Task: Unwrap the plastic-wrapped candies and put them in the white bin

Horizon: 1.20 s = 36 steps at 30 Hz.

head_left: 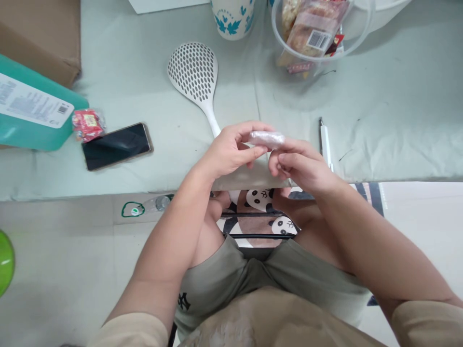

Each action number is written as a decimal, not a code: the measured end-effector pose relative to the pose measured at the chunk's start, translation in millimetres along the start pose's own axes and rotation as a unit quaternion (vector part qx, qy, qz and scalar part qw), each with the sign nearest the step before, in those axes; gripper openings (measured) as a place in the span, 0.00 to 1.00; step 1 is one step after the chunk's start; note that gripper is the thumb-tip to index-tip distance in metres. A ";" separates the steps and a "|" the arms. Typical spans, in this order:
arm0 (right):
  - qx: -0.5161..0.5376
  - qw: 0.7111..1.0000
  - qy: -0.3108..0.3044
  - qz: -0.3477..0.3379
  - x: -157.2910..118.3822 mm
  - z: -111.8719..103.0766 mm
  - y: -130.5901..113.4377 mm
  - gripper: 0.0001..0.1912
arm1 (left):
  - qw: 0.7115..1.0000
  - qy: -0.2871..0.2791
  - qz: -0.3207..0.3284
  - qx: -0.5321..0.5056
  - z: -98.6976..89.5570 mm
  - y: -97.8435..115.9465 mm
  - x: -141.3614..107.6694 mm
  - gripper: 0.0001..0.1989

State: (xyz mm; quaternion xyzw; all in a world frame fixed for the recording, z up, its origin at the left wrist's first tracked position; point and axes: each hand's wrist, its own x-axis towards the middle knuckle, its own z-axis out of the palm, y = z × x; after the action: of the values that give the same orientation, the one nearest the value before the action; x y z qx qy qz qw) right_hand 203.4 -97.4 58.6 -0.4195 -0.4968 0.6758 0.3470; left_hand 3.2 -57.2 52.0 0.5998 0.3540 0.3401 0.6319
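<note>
A small roll wrapped in clear, shiny plastic (267,139) is held level above the front edge of the table. My left hand (237,148) grips its left end between thumb and fingers. At its right end, the index finger of my right hand (300,161) touches the plastic, the other fingers curled in. Beneath my left hand, the handle of a white slotted skimmer (194,72) is partly hidden. A white cutter-like tool (326,144) lies just beyond my right hand.
A black phone (117,146), a red packet (88,124) and a green container (32,103) are at left, near a cardboard box (43,33). A patterned cup (232,18) and a clear tub (289,50) of packaged food stand at the back.
</note>
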 end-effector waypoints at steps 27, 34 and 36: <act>-0.098 0.982 0.150 -0.065 11.6 0.7 4.9 0.21 | 0.997 0.069 -0.023 -0.011 3.6 -2.7 8.1 0.17; -0.200 0.953 0.200 -0.107 5.3 5.6 3.2 0.07 | 0.996 0.026 -0.043 -0.071 3.8 6.5 4.1 0.28; -0.246 0.933 0.224 -0.135 3.6 6.4 4.6 0.05 | 0.997 0.027 -0.045 -0.058 4.5 7.1 4.4 0.28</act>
State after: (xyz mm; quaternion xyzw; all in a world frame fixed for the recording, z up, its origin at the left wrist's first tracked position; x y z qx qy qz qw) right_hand 195.8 -97.9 54.4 -0.5612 -0.6089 0.3675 0.4233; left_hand 9.3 -55.4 59.1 0.5363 0.3772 0.3476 0.6703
